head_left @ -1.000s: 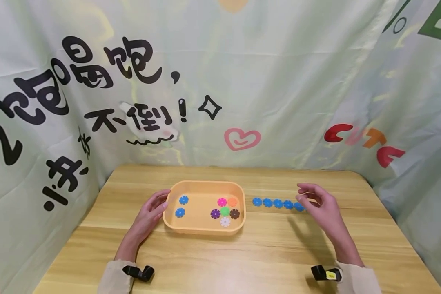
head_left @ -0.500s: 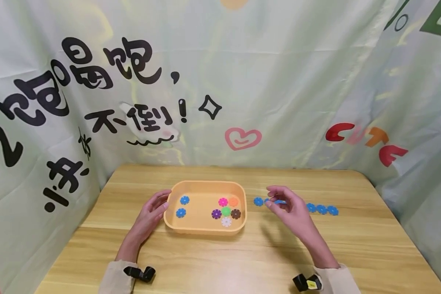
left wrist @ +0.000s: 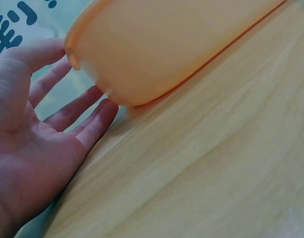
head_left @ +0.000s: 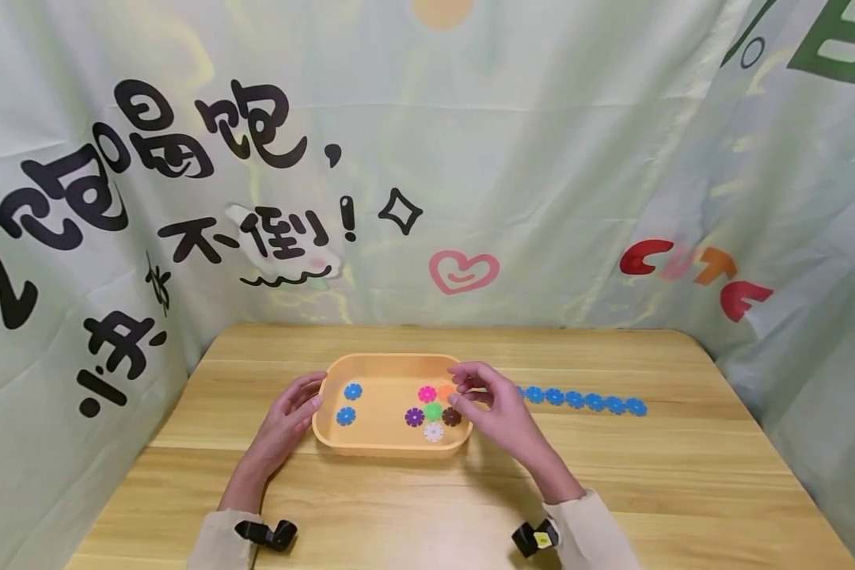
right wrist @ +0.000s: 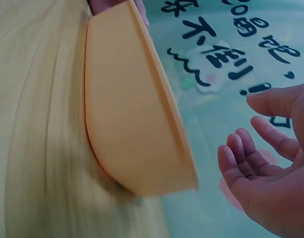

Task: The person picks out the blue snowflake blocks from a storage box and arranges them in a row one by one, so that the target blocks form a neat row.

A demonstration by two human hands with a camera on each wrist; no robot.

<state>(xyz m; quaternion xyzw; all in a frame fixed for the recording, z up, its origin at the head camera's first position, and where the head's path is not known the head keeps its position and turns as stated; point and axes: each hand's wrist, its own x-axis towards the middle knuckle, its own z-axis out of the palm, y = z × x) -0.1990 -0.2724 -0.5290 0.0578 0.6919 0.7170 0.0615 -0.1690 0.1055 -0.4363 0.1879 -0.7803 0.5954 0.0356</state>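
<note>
An orange plastic tray (head_left: 392, 450) stands on the table with small notched snowflake discs inside. Two blue discs (head_left: 346, 416) lie at its left; pink, purple, green (head_left: 433, 412), white, brown and orange ones cluster at its right. My left hand (head_left: 285, 419) rests against the tray's left end, thumb at the rim and fingertips (left wrist: 110, 106) on the outer wall, fairly straight. Over the right end hovers my right hand (head_left: 502, 416), fingers loosely bent and holding nothing, just above the orange and brown discs. In the right wrist view, its thumb and fingertips (right wrist: 226, 153) are apart.
A straight row of blue discs (head_left: 574, 400) lies on the wooden table (head_left: 684, 475) to the tray's right, its near end partly behind my right hand. A printed cloth curtain (head_left: 541, 198) hangs around the table's back and sides. Black cameras sit on both wrists.
My right hand has swept left from the far part of the blue disc row to above the tray's right end, uncovering most of the row. My left hand stays at the tray.
</note>
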